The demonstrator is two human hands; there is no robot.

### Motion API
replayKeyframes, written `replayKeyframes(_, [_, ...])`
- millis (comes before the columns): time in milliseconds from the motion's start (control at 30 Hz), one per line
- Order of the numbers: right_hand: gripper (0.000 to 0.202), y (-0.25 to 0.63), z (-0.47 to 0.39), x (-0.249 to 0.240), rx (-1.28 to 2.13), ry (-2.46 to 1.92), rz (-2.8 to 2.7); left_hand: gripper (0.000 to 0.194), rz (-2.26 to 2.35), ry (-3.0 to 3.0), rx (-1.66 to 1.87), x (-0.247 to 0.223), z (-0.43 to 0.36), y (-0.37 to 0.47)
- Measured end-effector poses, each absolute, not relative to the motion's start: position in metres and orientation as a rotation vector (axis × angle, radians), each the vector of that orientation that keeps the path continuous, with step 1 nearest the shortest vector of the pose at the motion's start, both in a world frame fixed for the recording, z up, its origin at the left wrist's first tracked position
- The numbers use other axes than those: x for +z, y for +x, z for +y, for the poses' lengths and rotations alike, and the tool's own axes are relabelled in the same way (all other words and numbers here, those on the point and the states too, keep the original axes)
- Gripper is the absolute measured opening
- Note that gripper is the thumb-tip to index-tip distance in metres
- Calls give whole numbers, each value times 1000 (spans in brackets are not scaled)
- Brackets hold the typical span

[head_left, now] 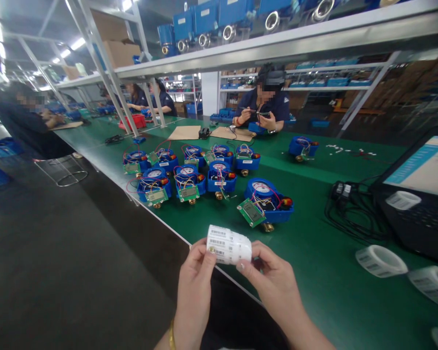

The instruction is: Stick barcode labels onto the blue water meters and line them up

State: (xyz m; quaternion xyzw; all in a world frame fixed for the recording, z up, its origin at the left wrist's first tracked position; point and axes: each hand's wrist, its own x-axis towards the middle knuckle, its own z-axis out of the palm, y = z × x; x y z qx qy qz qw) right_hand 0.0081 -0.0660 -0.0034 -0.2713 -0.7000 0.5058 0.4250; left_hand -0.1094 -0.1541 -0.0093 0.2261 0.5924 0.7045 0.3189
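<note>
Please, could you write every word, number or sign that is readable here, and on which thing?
No text is surely readable.
Held label roll: barcodes, characters too small.
Display on nearest meter: digits, unclear.
Laptop screen: blurred.
Other label rolls, meter dials, shelf stickers: too small.

Ahead of the fingers, meters lie on the table; right of them, label rolls and a laptop.

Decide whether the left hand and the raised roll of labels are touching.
Touching. The head view shows the left hand gripping the roll of labels, its thumb over the printed side.
</note>
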Motion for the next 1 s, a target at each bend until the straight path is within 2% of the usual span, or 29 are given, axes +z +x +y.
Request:
replayKeyframes(233, [15, 7, -67, 0, 1163, -669, -1733, 26, 1497, 515, 1900, -7, -154, -105])
replayKeyframes(433, [18, 5, -69, -1, 1093, -640, -1764, 27, 1547, 615, 1807, -3, -155, -102])
replayKeyframes(1000, [19, 13, -65, 1, 1096, -569, -1860, 29, 1509, 557, 1865, -7, -153, -103])
